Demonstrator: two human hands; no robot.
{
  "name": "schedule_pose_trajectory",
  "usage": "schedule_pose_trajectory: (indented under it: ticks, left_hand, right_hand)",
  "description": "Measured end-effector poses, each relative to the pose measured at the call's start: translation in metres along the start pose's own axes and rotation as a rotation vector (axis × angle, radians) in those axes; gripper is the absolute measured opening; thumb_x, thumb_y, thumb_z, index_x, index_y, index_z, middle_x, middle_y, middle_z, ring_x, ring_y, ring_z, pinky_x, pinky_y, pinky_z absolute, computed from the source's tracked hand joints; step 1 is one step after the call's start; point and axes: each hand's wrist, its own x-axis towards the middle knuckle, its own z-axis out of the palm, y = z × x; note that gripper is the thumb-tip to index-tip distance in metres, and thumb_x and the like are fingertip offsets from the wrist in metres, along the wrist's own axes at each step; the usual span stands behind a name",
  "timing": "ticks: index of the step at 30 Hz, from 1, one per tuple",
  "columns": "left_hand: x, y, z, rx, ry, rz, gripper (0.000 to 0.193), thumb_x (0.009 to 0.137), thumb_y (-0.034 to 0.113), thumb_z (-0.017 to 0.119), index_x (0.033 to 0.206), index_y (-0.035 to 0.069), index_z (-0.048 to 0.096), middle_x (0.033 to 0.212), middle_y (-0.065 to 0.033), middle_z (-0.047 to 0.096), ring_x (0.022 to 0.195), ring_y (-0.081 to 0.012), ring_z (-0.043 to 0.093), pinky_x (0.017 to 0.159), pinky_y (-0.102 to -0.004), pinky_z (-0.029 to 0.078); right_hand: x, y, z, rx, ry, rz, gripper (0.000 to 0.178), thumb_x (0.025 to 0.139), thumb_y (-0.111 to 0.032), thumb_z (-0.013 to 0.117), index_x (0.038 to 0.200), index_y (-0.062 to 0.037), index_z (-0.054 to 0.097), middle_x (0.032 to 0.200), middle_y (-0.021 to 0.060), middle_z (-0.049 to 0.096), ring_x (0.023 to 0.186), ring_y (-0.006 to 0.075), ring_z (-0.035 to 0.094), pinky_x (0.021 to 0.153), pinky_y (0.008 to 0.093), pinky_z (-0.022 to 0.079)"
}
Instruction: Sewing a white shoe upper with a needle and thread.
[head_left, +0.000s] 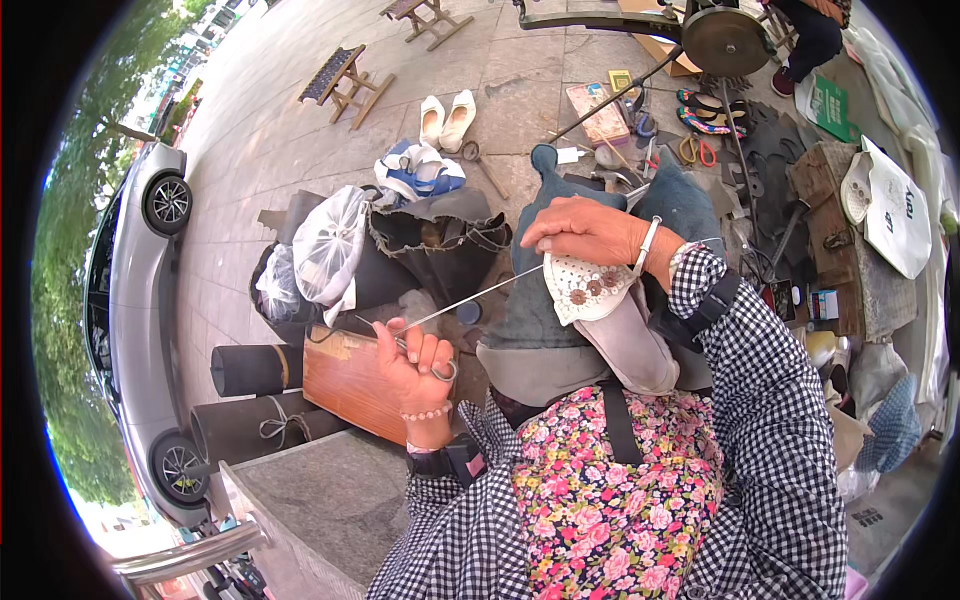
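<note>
Left hand [418,362]: grip clenched on the ring end of a long metal awl [470,298], whose shaft runs up and right to the white perforated shoe upper [590,287]. Right hand [590,232]: grip clamped over that upper, pressing it onto the grey-draped knee [560,320]. Judgement: the pull should follow the shaft's line, with the right hand holding the upper firm beside the entry point so the leather does not pucker. Dark rubber rolls [250,368] lie lower left.
</note>
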Motion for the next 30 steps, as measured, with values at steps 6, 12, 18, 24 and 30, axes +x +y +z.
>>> schedule_pose_trajectory:
  ticks: [6, 12, 18, 24, 30]
  left_hand:
    - [-0.003, 0.003, 0.006, 0.048, -0.008, 0.048, 0.038, 0.094, 0.044, 0.042, 0.090, 0.009, 0.056, 0.050, 0.0018, 0.029, 0.037, -0.0096, 0.023, 0.037, -0.0263, 0.026]
    - [-0.024, 0.014, 0.031, 0.416, -0.300, 0.195, 0.033, 0.095, 0.039, 0.044, 0.097, 0.007, 0.053, 0.053, 0.0010, 0.032, 0.041, -0.0088, 0.030, 0.041, -0.0257, 0.030]
    - [-0.048, 0.019, 0.062, 0.746, -0.475, 0.363, 0.036, 0.091, 0.032, 0.055, 0.107, 0.000, 0.053, 0.056, 0.0015, 0.038, 0.047, -0.0080, 0.035, 0.046, -0.0242, 0.032]
    - [-0.061, 0.024, 0.098, 1.698, -0.666, 0.571, 0.065, 0.074, 0.014, 0.073, 0.130, -0.003, 0.042, 0.067, -0.0022, 0.047, 0.059, -0.0093, 0.044, 0.056, -0.0251, 0.039]
    - [-0.024, 0.002, 0.073, 1.924, -0.602, 0.282, 0.081, 0.065, 0.006, 0.074, 0.136, 0.003, 0.036, 0.078, -0.0093, 0.051, 0.067, -0.0224, 0.048, 0.065, -0.0295, 0.043]
  right_hand:
    - [0.002, -0.003, -0.001, 0.012, -0.039, 0.006, 0.021, 0.085, -0.014, 0.053, 0.102, -0.0050, 0.062, 0.096, 0.0070, 0.062, 0.095, 0.0231, 0.052, 0.087, 0.0335, 0.040]
    - [-0.002, -0.025, -0.003, -0.312, 0.046, -0.139, 0.024, 0.074, -0.023, 0.067, 0.094, -0.0098, 0.065, 0.094, 0.0037, 0.060, 0.096, 0.0237, 0.055, 0.085, 0.0352, 0.039]
    - [0.003, -0.049, 0.020, -0.607, 0.001, -0.156, 0.015, 0.069, -0.023, 0.069, 0.079, -0.0133, 0.064, 0.083, 0.0007, 0.058, 0.089, 0.0191, 0.055, 0.079, 0.0344, 0.038]
    - [-0.005, -0.078, 0.012, -0.248, 0.064, -0.158, 0.012, 0.072, -0.010, 0.068, 0.082, -0.0075, 0.063, 0.085, 0.0042, 0.062, 0.085, 0.0215, 0.058, 0.078, 0.0332, 0.042]
    - [-0.030, -0.085, 0.000, 0.717, 0.406, 0.114, 0.004, 0.082, -0.007, 0.064, 0.084, -0.0027, 0.065, 0.089, 0.0059, 0.065, 0.083, 0.0130, 0.060, 0.076, 0.0271, 0.047]
